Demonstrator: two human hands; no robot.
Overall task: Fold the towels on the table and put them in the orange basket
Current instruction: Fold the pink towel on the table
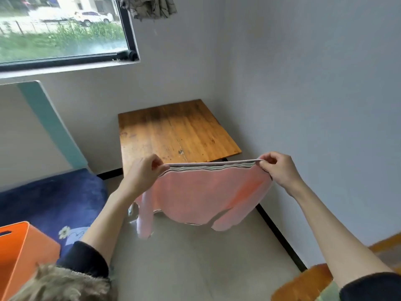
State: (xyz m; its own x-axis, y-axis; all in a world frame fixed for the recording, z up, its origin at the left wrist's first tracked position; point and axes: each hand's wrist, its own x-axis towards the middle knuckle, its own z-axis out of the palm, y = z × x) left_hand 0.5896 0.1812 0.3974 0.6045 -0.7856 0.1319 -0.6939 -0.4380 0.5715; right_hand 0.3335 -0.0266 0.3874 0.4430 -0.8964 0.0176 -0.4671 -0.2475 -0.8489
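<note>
towel: pink towel [208, 192] with a striped band along its top edge, stretched out flat in the air between both hands, sitting around 6 o'clock of the frame centre, lower edge hanging loose and uneven in front of the table's near side
left hand: left hand [144, 170] pinching the towel's top corner at roughly 8 o'clock, fingers curled tight round the hem
right hand: right hand [280, 168] doing the same on the other corner at about 4 o'clock, thumb and fingers clamped on the edge
table: wooden table [173, 131] tucked in the room corner, dead centre, just behind the towel
basket: orange basket [23, 253] way down at 8 o'clock, bottom-left corner, well apart from the towel, right beside a blue cushion [50, 198]
other stuff: window [60, 29] up at 10 o'clock, grey floor [195, 257] under the towel
</note>
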